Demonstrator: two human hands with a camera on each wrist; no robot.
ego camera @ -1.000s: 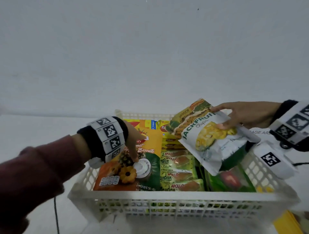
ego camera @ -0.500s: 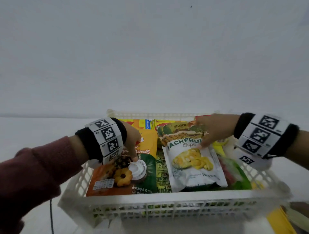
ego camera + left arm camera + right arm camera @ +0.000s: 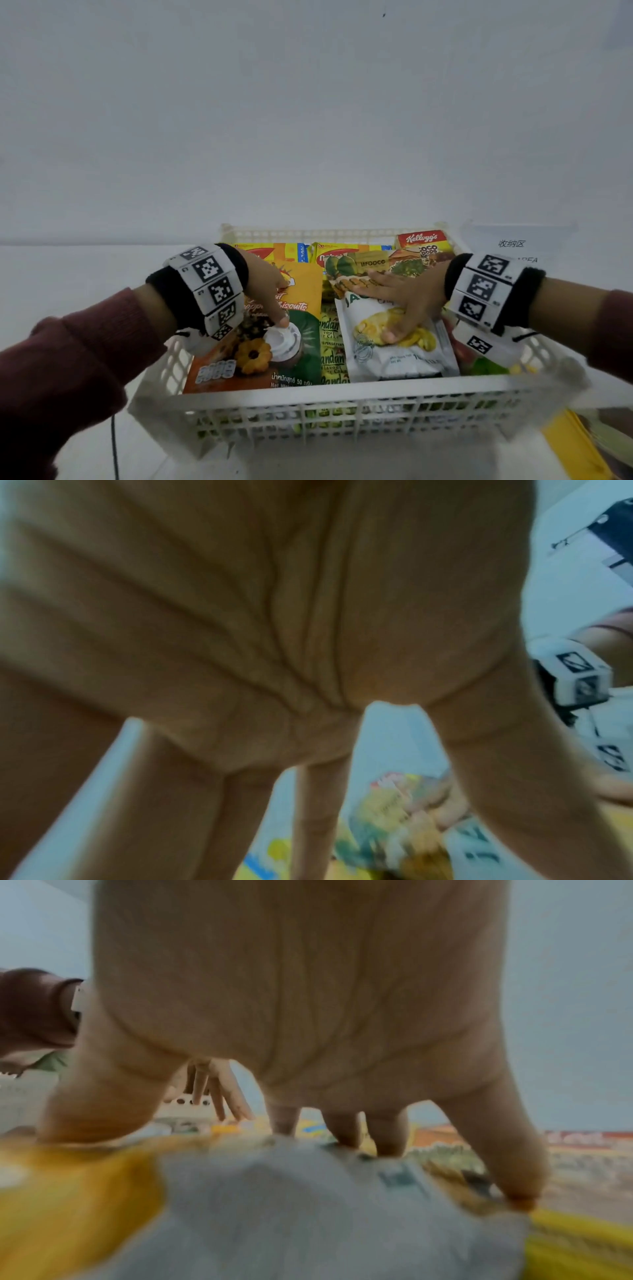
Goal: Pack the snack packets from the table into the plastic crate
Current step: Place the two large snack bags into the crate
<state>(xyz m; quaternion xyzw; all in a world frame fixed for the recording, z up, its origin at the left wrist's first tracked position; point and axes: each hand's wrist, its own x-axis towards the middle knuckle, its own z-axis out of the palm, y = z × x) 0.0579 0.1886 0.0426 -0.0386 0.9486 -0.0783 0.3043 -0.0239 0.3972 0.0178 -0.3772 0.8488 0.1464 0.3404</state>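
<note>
The white plastic crate (image 3: 342,407) sits in front of me, filled with snack packets. My right hand (image 3: 400,301) lies flat with straight fingers (image 3: 387,1131) on the white jackfruit chips packet (image 3: 404,356), which rests on the packets in the crate's right half. Under its far end lies a green and tan snack packet (image 3: 356,270). My left hand (image 3: 270,291) rests with straight fingers (image 3: 315,818) on the orange coconut biscuits packet (image 3: 274,356) in the left half. Green pandan cake packets (image 3: 332,342) show between the two.
Yellow packets (image 3: 274,250) and a Kellogg's box (image 3: 421,240) stand along the crate's far wall. A yellow packet (image 3: 575,448) lies on the white table at the near right. A white wall rises behind the crate. A printed label (image 3: 512,245) is on the table to the far right.
My right hand brought the jackfruit chips packet down from above the crate, laid it flat on the packets inside, and now presses on it. The left hand stayed on the biscuits packet.
</note>
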